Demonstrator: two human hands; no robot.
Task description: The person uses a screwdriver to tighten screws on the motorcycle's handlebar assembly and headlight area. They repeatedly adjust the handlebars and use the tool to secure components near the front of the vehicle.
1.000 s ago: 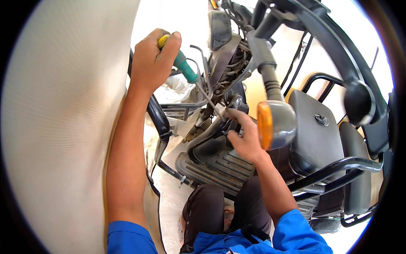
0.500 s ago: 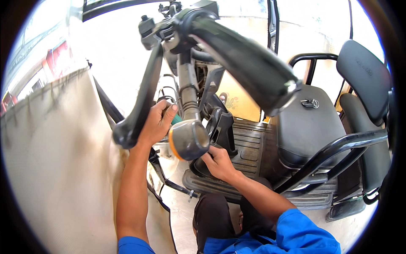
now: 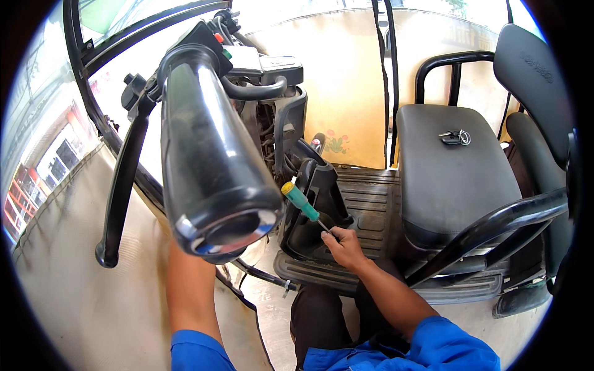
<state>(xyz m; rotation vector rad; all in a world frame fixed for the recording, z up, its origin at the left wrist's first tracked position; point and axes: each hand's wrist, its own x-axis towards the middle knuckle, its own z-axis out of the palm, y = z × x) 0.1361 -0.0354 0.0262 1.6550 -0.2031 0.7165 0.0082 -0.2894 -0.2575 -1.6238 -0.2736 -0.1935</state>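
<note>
My right hand (image 3: 344, 247) is closed around the metal shaft of a screwdriver (image 3: 301, 201). Its green handle with a yellow end points up and to the left, toward the black handlebar grip (image 3: 216, 154). That grip fills the left-centre foreground and covers my left hand, so its fingers cannot be seen. Only my left forearm (image 3: 192, 294) shows, reaching up behind the grip's end. A black brake lever (image 3: 127, 185) hangs to the left of the grip. Behind the screwdriver stands a black plastic front panel (image 3: 318, 185) of the vehicle.
A black padded seat (image 3: 458, 179) with a bunch of keys (image 3: 456, 137) on it stands at the right, beside a curved black armrest bar (image 3: 489, 229). Ribbed floor mat (image 3: 368, 204) lies between panel and seat. A beige fabric cover (image 3: 68, 278) hangs at the left.
The view has shifted, and the handlebar grip looms larger at the left. My left hand has gone out of sight behind it. The screwdriver now shows plainly in my right hand.
</note>
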